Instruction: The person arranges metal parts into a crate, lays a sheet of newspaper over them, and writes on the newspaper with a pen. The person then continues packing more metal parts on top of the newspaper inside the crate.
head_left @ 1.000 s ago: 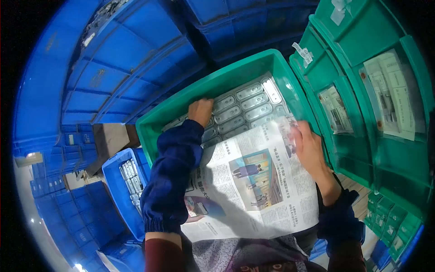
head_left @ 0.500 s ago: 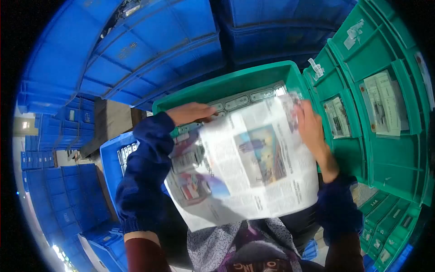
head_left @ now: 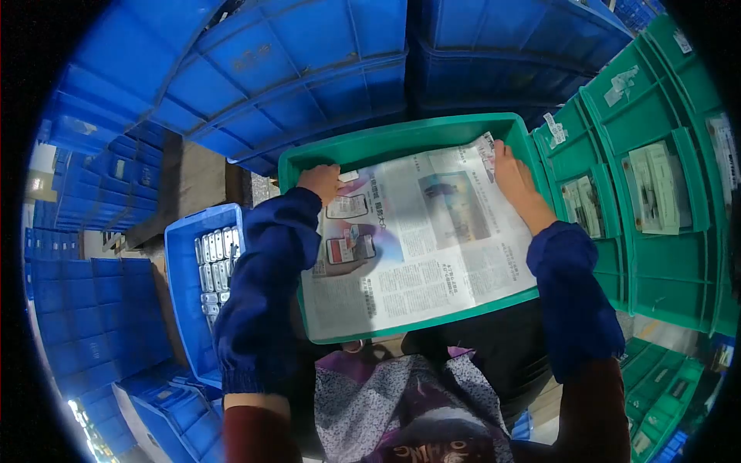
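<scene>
Pinches newspaper [head_left: 421,285] in green crate [head_left: 401,130] at far right edge with right hand [head_left: 515,176]; touches far left corner with half-curled left hand [head_left: 319,184], cannot tell whether gripping.

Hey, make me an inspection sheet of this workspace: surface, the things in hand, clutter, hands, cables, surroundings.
Surface: newspaper sheet lies across the green bin; the bin's support is hidden.
Things in hand: the sheet reaches the near rim, slightly wavy; what lies under it cannot be seen.
Clutter: torn paper scrap stuck to the green crates.
Hands: left hand at the sheet's far left corner; right hand at its far right corner.
Cables: nothing seen.
Surroundings: blue bin of metal parts on the left; stacked blue crates beyond; green crates with labels on the right.
</scene>
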`<action>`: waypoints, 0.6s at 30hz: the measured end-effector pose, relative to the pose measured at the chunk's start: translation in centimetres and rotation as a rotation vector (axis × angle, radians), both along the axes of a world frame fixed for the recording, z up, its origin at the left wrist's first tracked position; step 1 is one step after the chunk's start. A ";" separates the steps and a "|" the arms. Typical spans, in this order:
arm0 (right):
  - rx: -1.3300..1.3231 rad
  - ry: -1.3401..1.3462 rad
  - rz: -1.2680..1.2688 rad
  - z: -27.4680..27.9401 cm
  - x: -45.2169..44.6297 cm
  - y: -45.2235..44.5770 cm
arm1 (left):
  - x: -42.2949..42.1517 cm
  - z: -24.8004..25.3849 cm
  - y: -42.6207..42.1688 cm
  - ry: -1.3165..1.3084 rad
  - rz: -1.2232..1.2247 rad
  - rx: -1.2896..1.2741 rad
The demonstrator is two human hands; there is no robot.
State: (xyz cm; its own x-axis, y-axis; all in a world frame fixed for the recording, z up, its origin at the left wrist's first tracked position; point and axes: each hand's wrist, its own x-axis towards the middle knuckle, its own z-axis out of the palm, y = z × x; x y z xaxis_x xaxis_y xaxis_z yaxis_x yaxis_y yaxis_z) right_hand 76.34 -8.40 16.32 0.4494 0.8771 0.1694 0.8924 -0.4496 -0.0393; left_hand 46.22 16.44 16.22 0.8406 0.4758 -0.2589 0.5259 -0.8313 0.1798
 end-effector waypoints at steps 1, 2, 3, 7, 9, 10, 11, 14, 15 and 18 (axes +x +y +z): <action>-0.012 -0.015 -0.006 -0.7 0.2 0.3 | 0.0 -0.8 -0.2 0.017 0.001 0.159; -0.013 -0.018 -0.010 -1.4 0.3 0.4 | 0.1 -1.6 -0.3 0.013 -0.002 0.157; 0.005 -0.044 -0.020 -2.1 0.4 0.4 | 0.1 -2.4 -0.5 0.001 -0.011 0.242; 0.041 -0.041 -0.055 -2.8 0.0 0.1 | -0.1 -4.0 -0.9 -0.027 -0.035 0.367; 0.064 -0.010 -0.082 -2.4 -0.5 -0.2 | -0.2 -3.7 -1.2 0.026 -0.025 0.359; 0.072 0.024 -0.073 -2.2 -0.5 -0.4 | -0.1 -3.5 -1.3 -0.001 -0.004 0.321; 0.082 0.058 -0.065 -2.0 -0.5 -0.5 | 0.0 -3.3 -1.4 -0.027 0.017 0.284; 0.003 -0.029 -0.013 -2.6 -0.5 -0.3 | -0.2 -4.0 -1.4 0.000 0.009 0.379; -0.044 -0.061 -0.004 -2.9 -0.4 -0.2 | -0.3 -4.2 -1.2 0.003 0.005 0.377; -0.004 -0.119 0.027 -3.4 -0.4 -0.4 | -0.1 -4.5 -1.1 0.082 0.128 0.360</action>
State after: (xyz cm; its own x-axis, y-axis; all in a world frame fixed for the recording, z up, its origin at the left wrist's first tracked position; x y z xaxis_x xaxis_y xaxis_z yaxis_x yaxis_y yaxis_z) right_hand 75.94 -8.79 12.90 0.4025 0.8895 0.2165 0.9024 -0.4252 0.0695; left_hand 46.09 15.36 11.70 0.7519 0.6482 -0.1203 0.6300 -0.7603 -0.1585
